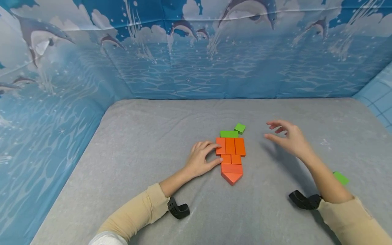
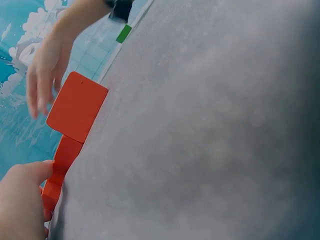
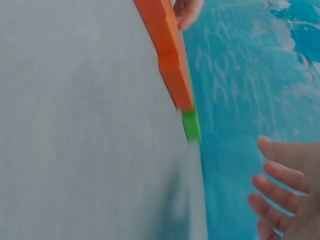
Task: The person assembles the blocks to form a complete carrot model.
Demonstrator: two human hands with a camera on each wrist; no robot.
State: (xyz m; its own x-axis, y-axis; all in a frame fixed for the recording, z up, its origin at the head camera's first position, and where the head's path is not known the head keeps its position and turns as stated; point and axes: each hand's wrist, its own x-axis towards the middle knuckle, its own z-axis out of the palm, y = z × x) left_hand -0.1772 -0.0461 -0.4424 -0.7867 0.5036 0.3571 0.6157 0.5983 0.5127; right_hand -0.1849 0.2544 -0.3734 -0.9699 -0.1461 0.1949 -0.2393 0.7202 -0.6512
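Orange blocks lie side by side in a tapering figure, with an orange triangle block pointing toward me at its near end. A green rectangular block lies along the far edge, and a small green block sits askew by its right corner. My left hand rests at the figure's left side, fingertips on the leftmost upper orange block and thumb at a smaller one. Raised above the cloth to the right, my right hand holds nothing, its fingers spread and slightly bent.
Another green block lies at the right, partly behind my right forearm. Grey cloth covers the table. Blue dolphin-print sheeting hangs behind and on the left. Black wrist mounts sit on both arms.
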